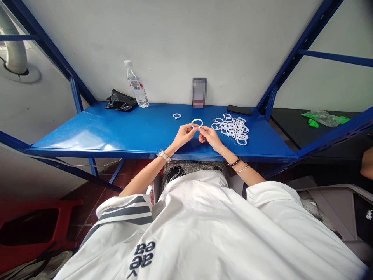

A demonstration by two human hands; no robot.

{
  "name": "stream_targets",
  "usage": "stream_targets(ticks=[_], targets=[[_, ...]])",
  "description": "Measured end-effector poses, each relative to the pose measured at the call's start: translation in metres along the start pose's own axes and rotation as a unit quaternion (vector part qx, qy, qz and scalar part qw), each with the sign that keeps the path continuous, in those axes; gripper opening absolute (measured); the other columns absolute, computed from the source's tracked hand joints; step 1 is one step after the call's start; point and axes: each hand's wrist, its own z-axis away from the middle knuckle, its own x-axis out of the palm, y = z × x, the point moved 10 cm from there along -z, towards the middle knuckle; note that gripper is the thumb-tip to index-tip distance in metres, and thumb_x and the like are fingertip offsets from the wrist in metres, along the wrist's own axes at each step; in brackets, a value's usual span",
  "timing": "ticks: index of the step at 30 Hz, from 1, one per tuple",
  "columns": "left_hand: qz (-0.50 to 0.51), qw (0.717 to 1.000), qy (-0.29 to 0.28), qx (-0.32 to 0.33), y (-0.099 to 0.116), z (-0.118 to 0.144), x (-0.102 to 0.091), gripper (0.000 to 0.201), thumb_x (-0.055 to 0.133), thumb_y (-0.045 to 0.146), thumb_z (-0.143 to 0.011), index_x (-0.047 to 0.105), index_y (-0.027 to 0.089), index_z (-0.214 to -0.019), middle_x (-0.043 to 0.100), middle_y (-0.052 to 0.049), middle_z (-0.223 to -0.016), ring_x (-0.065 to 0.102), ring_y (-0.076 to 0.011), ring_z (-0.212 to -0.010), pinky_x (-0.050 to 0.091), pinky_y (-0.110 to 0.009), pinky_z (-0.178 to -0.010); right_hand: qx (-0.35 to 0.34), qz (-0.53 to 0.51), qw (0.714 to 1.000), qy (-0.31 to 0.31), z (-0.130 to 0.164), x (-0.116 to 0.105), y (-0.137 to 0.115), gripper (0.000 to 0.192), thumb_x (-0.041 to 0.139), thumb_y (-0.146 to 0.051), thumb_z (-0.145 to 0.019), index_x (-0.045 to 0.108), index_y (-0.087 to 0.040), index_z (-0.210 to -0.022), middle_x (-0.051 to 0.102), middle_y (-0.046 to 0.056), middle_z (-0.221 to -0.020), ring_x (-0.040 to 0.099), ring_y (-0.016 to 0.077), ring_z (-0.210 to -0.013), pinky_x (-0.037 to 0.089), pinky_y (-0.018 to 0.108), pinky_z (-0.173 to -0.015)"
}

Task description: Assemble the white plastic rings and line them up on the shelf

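A: Left hand (183, 135) pinches the white ring (197, 123) at its nine o'clock edge, just above the blue shelf (116, 128).
B: Right hand (210, 135) pinches its five o'clock edge. Uneven squeezing could snap it sideways into the ring pile (231, 128) at three o'clock.

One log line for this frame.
left hand + right hand: hold white ring | ring pile: right | single ring: left

bright, even daylight | glare on blue shelf (87, 136) | wide-angle bending at edges | sharp focus
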Motion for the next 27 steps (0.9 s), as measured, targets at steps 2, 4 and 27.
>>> stream_targets(ticks=[2, 4, 27], targets=[[0.003, 1.0, -0.001, -0.004, -0.001, 0.0, 0.0, 0.052, 0.065, 0.062, -0.084, 0.067, 0.012, -0.096, 0.042, 0.006, -0.045, 0.034, -0.0059, -0.039, 0.028, -0.02, -0.042, 0.008, -0.016, 1.0, -0.004, 0.001, 0.0, 0.0, 0.051, 0.067, -0.069, -0.075, 0.063, -0.021, -0.091, 0.058, -0.005, -0.052, 0.051, 0.0104, -0.047, 0.042, 0.025, -0.049], [0.009, 1.0, -0.003, -0.007, -0.002, -0.001, 0.001, 0.052, 0.065, 0.062, -0.083, 0.066, 0.012, -0.096, 0.042, 0.007, -0.045, 0.035, -0.0057, -0.039, 0.028, -0.02, -0.041, 0.011, -0.026, 1.0, -0.008, 0.001, 0.001, 0.0, 0.05, 0.069, -0.068, -0.074, 0.062, -0.02, -0.091, 0.057, -0.006, -0.051, 0.05, 0.01, -0.047, 0.04, 0.024, -0.049], [0.003, 0.998, -0.046, -0.038, -0.008, -0.001, 0.01, 0.064, 0.063, 0.071, -0.079, 0.062, 0.01, -0.101, 0.043, 0.007, -0.044, 0.036, -0.0058, -0.037, 0.028, -0.02, -0.04, -0.089, 0.052, 0.991, 0.086, 0.004, -0.017, -0.013, 0.044, 0.069, -0.064, -0.076, 0.051, -0.024, -0.081, 0.057, -0.006, -0.051, 0.052, 0.0117, -0.045, 0.043, 0.025, -0.049]])
